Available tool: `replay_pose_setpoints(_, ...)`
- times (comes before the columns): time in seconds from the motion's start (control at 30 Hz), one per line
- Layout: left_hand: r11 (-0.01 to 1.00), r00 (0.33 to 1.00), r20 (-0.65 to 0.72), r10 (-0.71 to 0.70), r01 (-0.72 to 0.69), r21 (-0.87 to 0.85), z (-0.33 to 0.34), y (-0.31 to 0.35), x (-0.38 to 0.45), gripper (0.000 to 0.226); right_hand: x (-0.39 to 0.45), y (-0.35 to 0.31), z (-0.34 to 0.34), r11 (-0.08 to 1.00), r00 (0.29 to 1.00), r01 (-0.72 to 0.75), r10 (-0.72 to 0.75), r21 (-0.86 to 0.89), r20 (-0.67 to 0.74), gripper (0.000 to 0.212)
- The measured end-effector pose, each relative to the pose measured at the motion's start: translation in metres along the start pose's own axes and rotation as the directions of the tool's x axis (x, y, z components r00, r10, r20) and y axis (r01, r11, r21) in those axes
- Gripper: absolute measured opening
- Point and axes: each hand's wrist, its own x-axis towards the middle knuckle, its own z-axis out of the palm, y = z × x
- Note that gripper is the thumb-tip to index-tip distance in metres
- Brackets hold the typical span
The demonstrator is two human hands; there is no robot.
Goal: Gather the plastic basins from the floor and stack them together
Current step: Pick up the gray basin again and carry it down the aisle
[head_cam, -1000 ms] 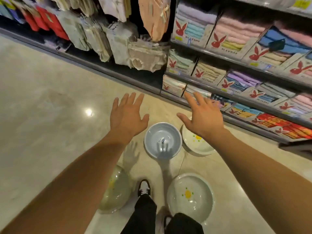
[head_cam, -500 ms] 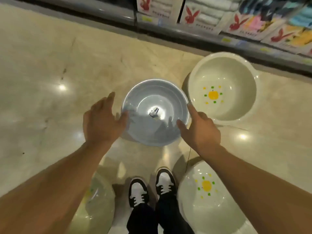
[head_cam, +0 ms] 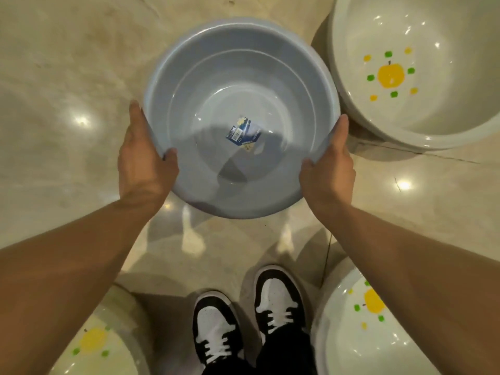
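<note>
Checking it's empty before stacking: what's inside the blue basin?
Only a small blue label stuck on the bottom of the blue basin; nothing inside is covered by the hands.

- Blue basin: plain pale blue-grey, with a small blue, white and yellow label on its bottom.
- Far white basin: cream-white, a yellow fruit ringed by green and yellow dots.
- Near right basin: white, same yellow-and-green motif.
- Near left basin: pale, with a yellow blotch and green dots.
- Floor: glossy beige, marbled.
- Shoes: black and white, white laces.
</note>
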Motion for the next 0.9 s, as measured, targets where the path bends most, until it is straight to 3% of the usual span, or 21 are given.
replay_pose_setpoints(0.2,0.999,0.999,-0.032,-0.009,0.01,0.043,-0.049,0.019,-0.023,0.071,-0.011,-0.031,-0.049,0.996,0.997,0.07,-0.069,0.063,-0.02,0.077)
replay_pose_setpoints(0.4,0.999,0.997,-0.073,0.023,-0.025,-0.03,-0.156,0.077,-0.058,0.064,-0.047,-0.088,-0.16,0.988,0.996,0.093,-0.092,0.125,-0.008,0.074)
replay_pose_setpoints(0.53,0.984,0.985,-0.083,0.153,-0.159,-0.083,-0.263,0.16,-0.075,0.057,-0.08,-0.145,-0.282,0.977,0.996,0.072,-0.061,0.201,-0.059,0.065)
replay_pose_setpoints(0.7,0.898,0.922,-0.133,0.363,-0.385,-0.215,-0.417,0.302,-0.109,0.051,-0.134,-0.208,-0.467,0.974,0.97,0.121,-0.075,0.191,-0.232,0.073)
replay_pose_setpoints(0.8,0.841,0.876,-0.138,0.463,-0.483,-0.243,-0.512,0.385,-0.138,0.056,-0.184,-0.231,-0.585,0.968,0.937,0.15,-0.074,0.202,-0.342,0.088)
replay_pose_setpoints(0.9,0.779,0.809,-0.134,0.572,-0.588,-0.219,-0.597,0.46,-0.176,0.052,-0.242,-0.242,-0.688,0.973,0.886,0.168,-0.078,0.16,-0.456,0.071)
